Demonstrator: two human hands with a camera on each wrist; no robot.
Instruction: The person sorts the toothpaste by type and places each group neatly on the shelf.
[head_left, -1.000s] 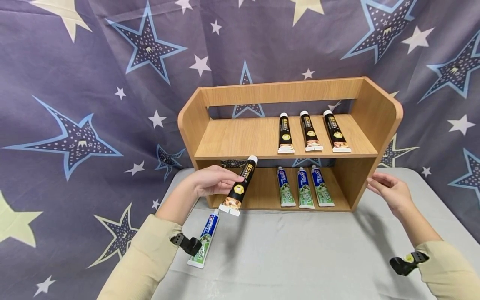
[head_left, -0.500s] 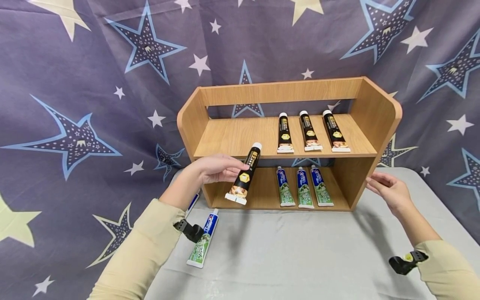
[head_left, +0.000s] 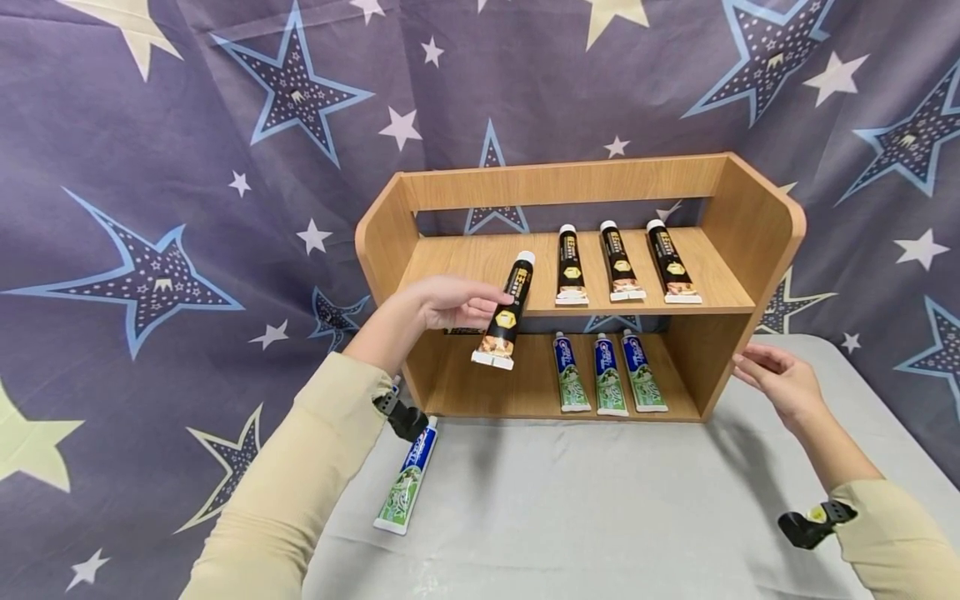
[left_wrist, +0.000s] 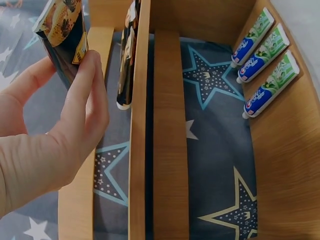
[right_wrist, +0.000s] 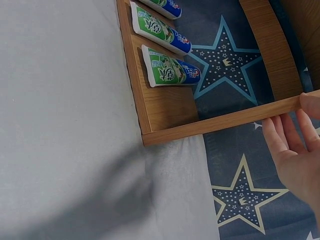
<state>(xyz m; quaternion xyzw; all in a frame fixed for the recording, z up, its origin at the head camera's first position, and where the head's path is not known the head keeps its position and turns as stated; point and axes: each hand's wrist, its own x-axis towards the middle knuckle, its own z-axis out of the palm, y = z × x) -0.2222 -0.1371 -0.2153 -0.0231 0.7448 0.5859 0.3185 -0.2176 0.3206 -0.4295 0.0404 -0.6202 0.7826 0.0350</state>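
Note:
My left hand [head_left: 457, 302] pinches a black toothpaste tube [head_left: 507, 312] with a white cap, holding it tilted, cap end up, before the front edge of the upper board of a wooden shelf [head_left: 566, 185]. In the left wrist view the thumb and fingers [left_wrist: 82, 95] are on either side of the tube. My right hand [head_left: 783, 383] holds the front edge of the shelf's right side panel; in the right wrist view the thumb lies over the edge and the fingers touch the outer face. Three black tubes [head_left: 619, 262] lie on the upper board.
Three blue-green toothpaste tubes [head_left: 611, 375] lie on the lower board, towards the right. Another blue-green tube [head_left: 407, 483] rests on the grey tabletop [head_left: 570, 508] left of the shelf, partly behind my left wrist. A starry curtain [head_left: 525, 75] hangs behind.
My left hand has risen and moved right with the black tube, from in front of the lower compartment to the upper board's edge. The right hand stays on the side panel.

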